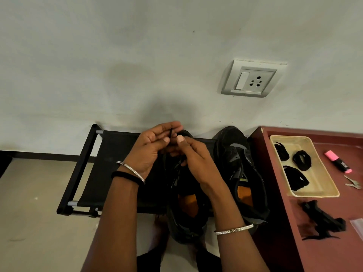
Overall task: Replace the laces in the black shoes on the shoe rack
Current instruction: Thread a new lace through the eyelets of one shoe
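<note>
Lace (171, 132) thin, black, pinched in curled fingers (167, 127) of left hand (149, 150) and right hand (196, 163), above black shoe (180, 230)

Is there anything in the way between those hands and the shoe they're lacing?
Nothing visible. The left hand and the right hand both pinch the black lace right above the shoe on the rack, with their fingers hiding its eyelets. The second shoe stands off to the right, clear of them.
</note>
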